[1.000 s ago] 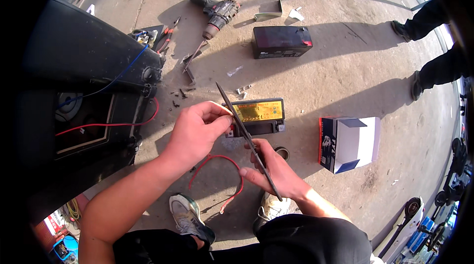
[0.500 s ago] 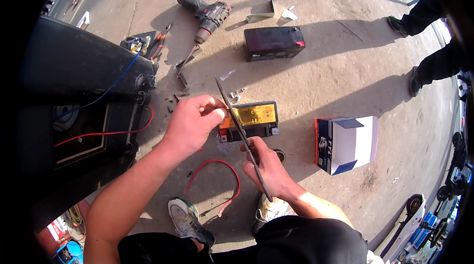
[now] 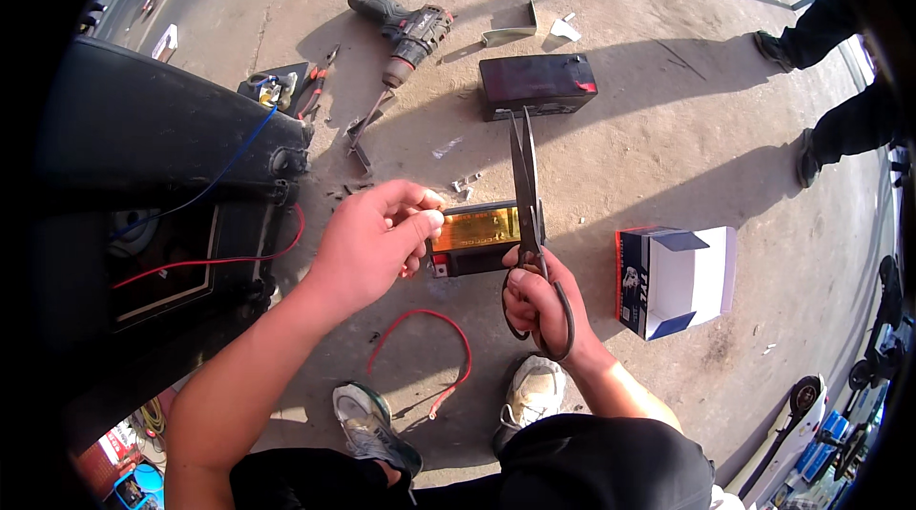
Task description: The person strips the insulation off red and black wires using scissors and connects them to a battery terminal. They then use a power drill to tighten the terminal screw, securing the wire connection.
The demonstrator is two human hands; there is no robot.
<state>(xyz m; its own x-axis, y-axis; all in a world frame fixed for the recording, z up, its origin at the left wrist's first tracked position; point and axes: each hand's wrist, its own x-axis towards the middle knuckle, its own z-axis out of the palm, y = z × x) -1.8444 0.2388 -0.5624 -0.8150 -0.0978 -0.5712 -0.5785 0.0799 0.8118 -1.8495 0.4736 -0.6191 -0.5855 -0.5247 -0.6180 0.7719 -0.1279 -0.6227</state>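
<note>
My right hand point(image 3: 546, 302) grips a pair of dark metal scissors point(image 3: 526, 181) by the handles, blades pointing away from me and slightly parted. To the left of it, my left hand point(image 3: 382, 231) is closed in a pinch of thumb and fingers; whatever it pinches is too small or hidden to name. Beneath both hands lies a battery point(image 3: 477, 230) with a gold label and black casing, partly covered by the scissors and fingers. Nearer my feet, a loose red wire point(image 3: 466, 350) curves on the ground.
A black cabinet point(image 3: 172, 119) with an opening and red and blue wires stands left. Farther off are a cordless drill point(image 3: 412, 41), pliers point(image 3: 313, 95) and a second black battery point(image 3: 534, 81). An open carton point(image 3: 695, 276) sits right. Another person's legs point(image 3: 828, 33) stand far right.
The scissors have turned from edge-on to showing both blades and handle loops, and moved right. My left hand keeps its pinch in nearly the same place.
</note>
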